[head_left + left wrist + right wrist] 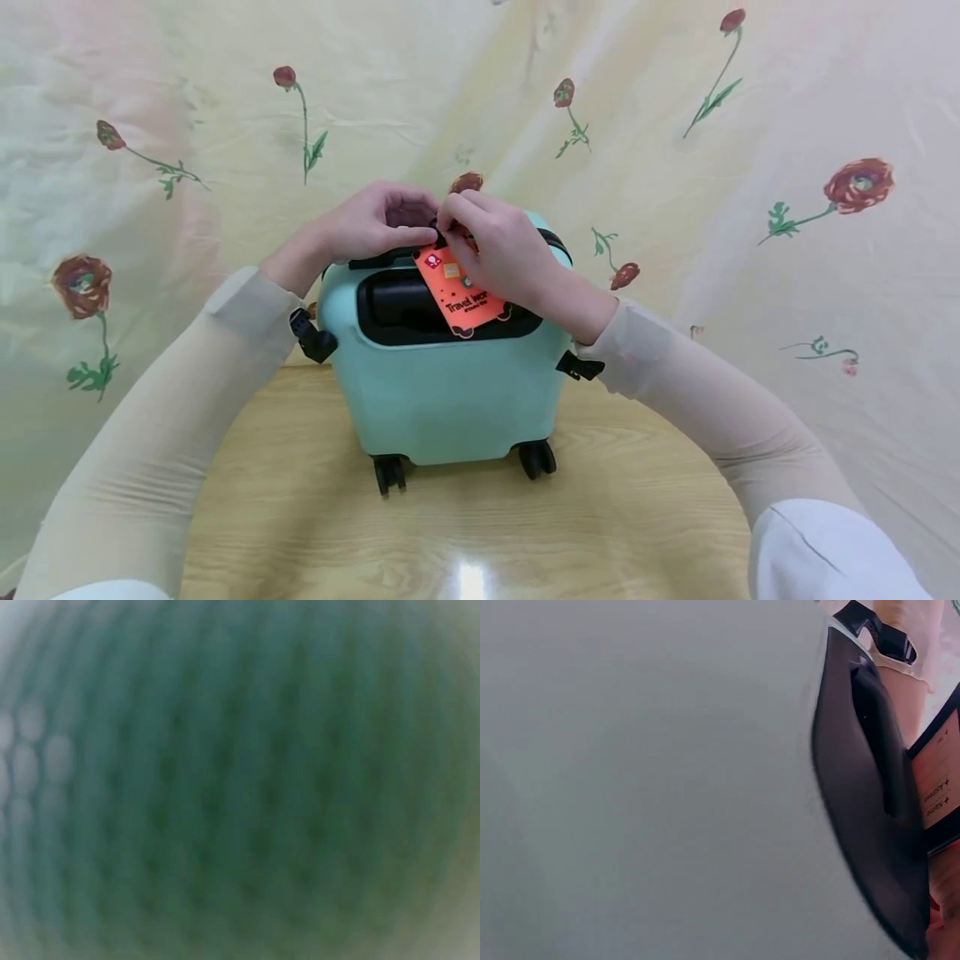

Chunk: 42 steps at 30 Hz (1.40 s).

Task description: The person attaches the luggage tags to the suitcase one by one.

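A mint-green hard-shell suitcase [450,400] stands upright on its wheels, with a black recessed panel and a black top handle [371,260]. From the handle hangs an orange luggage tag [468,296] printed with "Travel" and small pictures. My right hand [502,246] pinches the tag's dark strap [440,240] at its upper end. On the other side, my left hand [378,221] holds the strap between thumb and curled fingers. Both hands partly hide the strap. The right wrist view shows the tag's printed back [939,776] beside the black panel [855,765].
The suitcase stands on a light wooden table [465,533], with black wheels [537,460] at its lower corners. Behind it hangs a pale cloth [645,50] with red flowers. A blurred green ridged surface [240,787] fills the left wrist view.
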Tool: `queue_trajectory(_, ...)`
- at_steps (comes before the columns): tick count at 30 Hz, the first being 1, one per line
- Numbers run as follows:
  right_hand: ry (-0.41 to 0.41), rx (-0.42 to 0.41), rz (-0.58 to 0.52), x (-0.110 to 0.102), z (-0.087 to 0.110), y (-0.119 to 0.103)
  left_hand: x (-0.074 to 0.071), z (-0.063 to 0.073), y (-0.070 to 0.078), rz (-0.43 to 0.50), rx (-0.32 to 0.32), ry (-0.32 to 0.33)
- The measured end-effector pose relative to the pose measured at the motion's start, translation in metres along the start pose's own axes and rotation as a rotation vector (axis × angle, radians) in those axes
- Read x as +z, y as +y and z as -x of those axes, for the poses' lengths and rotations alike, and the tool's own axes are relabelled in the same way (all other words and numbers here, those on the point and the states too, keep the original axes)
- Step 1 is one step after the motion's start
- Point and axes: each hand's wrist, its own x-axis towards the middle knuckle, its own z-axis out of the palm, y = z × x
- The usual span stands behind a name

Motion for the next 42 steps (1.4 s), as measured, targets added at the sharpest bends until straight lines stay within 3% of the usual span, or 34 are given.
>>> queue_trajectory(10,0.026,-0.006,0.013,-0.002,0.004,-0.003,-0.002,-0.001,0.002,-0.017,-0.026,-0.043)
queue_trajectory(15,0.024,0.002,0.015,-0.001,0.004,-0.002,-0.001,-0.001,0.003,-0.028,-0.034,-0.030)
queue_trajectory(25,-0.021,0.038,-0.046,-0.011,0.003,0.000,0.005,0.001,0.006,-0.076,0.016,0.022)
queue_trajectory(32,-0.059,0.056,-0.029,-0.014,0.003,-0.002,0.006,0.000,0.004,-0.111,0.038,-0.004)
queue_trajectory(42,-0.033,0.055,-0.023,-0.012,0.010,-0.003,0.005,0.000,0.002,-0.118,0.044,-0.015)
